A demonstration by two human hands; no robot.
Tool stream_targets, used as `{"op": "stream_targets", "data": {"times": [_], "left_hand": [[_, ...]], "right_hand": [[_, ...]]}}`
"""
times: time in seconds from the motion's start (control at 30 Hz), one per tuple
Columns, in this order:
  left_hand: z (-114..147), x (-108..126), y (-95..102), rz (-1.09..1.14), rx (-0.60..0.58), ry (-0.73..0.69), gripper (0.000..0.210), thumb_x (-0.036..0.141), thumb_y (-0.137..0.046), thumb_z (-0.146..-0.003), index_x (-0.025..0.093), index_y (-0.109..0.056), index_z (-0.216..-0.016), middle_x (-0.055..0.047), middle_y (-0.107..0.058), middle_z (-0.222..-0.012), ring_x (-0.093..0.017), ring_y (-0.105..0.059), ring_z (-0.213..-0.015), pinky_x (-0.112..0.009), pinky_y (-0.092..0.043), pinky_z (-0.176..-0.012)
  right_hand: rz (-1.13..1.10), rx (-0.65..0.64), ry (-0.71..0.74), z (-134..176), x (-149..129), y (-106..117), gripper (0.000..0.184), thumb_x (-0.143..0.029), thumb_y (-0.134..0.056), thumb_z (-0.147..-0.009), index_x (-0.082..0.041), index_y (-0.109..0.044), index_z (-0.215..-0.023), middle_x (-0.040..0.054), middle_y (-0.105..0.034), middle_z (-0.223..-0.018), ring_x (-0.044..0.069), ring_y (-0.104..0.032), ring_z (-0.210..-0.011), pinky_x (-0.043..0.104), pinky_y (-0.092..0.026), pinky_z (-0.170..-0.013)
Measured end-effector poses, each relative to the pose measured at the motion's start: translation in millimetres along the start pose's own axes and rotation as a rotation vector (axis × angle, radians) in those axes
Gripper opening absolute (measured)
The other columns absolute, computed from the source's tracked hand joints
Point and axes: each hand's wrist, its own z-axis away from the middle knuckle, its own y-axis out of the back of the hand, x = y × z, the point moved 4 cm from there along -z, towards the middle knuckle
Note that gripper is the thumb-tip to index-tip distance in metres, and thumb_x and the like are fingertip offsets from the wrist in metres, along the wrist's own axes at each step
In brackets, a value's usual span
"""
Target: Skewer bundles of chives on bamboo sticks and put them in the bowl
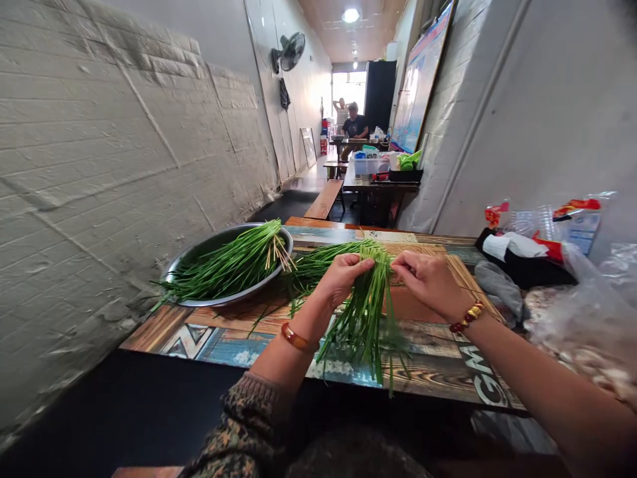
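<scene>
My left hand (347,275) is closed around the pale ends of a bunch of garlic chives (368,318), whose green leaves hang down over the table's front edge. Close against the right side of that bunch, my right hand (426,277) is pinched, thumb to fingers; what it grips is too small to make out. Behind both hands lie more loose chives (321,262). Thin bamboo skewers (465,275) rest on the table beyond my right wrist. To the left, a metal basin (229,297) holds chives threaded on skewers (279,255), their sticks pointing right.
The patterned wooden table (432,358) stands before me. At right are a black tray (530,262) with packets and a clear plastic bag (577,332) of pale pieces. Farther back are a bench (324,199), another table (381,186) and two people (354,125). A wall runs along the left.
</scene>
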Motion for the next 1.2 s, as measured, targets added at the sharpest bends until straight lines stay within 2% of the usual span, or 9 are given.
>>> {"op": "stream_targets", "data": {"times": [0.2,0.43,0.57,0.73,0.83,0.93,1.07,1.2], "left_hand": [[0.1,3.0,4.1,0.041,-0.025,-0.012,0.035,0.04,-0.081,-0.063,0.01,-0.07,-0.075,-0.002,-0.067,-0.069,-0.009,-0.058,-0.057,-0.021,-0.044,-0.057],[0.9,6.6,6.5,0.008,0.006,-0.011,0.033,0.038,-0.083,-0.062,0.011,-0.07,-0.074,-0.001,-0.065,-0.064,-0.008,-0.055,-0.053,-0.019,-0.04,-0.052],[0.1,8.2,3.9,0.006,0.004,-0.015,0.033,0.038,-0.083,-0.061,0.011,-0.071,-0.074,-0.001,-0.066,-0.065,-0.008,-0.057,-0.055,-0.02,-0.042,-0.055],[1.5,7.1,-0.4,-0.096,-0.119,0.028,0.039,0.034,-0.084,-0.059,0.01,-0.072,-0.088,-0.004,-0.071,-0.077,-0.012,-0.063,-0.065,-0.024,-0.047,-0.067],[2.0,8.8,2.5,-0.154,-0.13,0.072,0.036,0.035,-0.084,-0.06,0.01,-0.071,-0.082,-0.003,-0.07,-0.07,-0.011,-0.06,-0.056,-0.022,-0.045,-0.058],[1.6,15.5,3.9,-0.198,-0.155,0.111,0.034,0.035,-0.083,-0.06,0.01,-0.07,-0.079,-0.003,-0.069,-0.067,-0.01,-0.059,-0.053,-0.021,-0.044,-0.054],[0.3,25.5,1.6,-0.287,-0.224,0.164,0.033,0.035,-0.082,-0.062,0.01,-0.071,-0.08,-0.004,-0.069,-0.068,-0.011,-0.059,-0.053,-0.022,-0.045,-0.054],[0.7,30.4,3.6,-0.343,-0.287,0.209,0.033,0.034,-0.081,-0.064,0.01,-0.071,-0.084,-0.006,-0.07,-0.072,-0.011,-0.061,-0.056,-0.022,-0.047,-0.057]], "right_hand": [[-0.04,-0.049,-0.041,-4.1,2.5,4.1,0.015,-0.02,-0.05,-0.089,-0.018,-0.06,-0.077,0.0038,-0.068,-0.074,0.017,-0.061,-0.069,0.027,-0.039,-0.064],[-0.041,-0.029,-0.053,-2.8,3.9,3.2,0.015,-0.019,-0.052,-0.087,-0.018,-0.06,-0.075,0.0041,-0.068,-0.073,0.017,-0.061,-0.069,0.026,-0.038,-0.064],[-0.089,-0.032,-0.069,-5.2,5.4,0.9,0.015,-0.02,-0.05,-0.087,-0.018,-0.06,-0.076,0.0038,-0.067,-0.071,0.017,-0.061,-0.067,0.027,-0.039,-0.064],[-0.264,-0.053,-0.201,-10.8,13.3,3.8,0.016,-0.024,-0.051,-0.086,-0.019,-0.06,-0.074,0.0012,-0.066,-0.066,0.015,-0.061,-0.062,0.026,-0.042,-0.06],[-0.434,-0.128,-0.314,-10.1,22.3,-1.2,0.016,-0.029,-0.051,-0.085,-0.02,-0.061,-0.077,0.0007,-0.066,-0.066,0.014,-0.062,-0.058,0.024,-0.045,-0.055],[-0.607,-0.186,-0.337,-10.0,26.6,-7.3,0.019,-0.034,-0.051,-0.086,-0.02,-0.064,-0.086,0.0024,-0.069,-0.075,0.015,-0.065,-0.064,0.025,-0.049,-0.057],[-0.766,-0.161,-0.309,-16.6,21.6,-14.8,0.033,-0.048,-0.047,-0.088,-0.02,-0.065,-0.092,0.0021,-0.067,-0.082,0.014,-0.06,-0.068,0.022,-0.045,-0.053],[-0.785,-0.056,-0.319,-25.9,10.4,-26.9,0.036,-0.052,-0.055,-0.082,-0.017,-0.063,-0.078,-0.0013,-0.056,-0.066,0.011,-0.048,-0.056,0.022,-0.037,-0.047]]}}
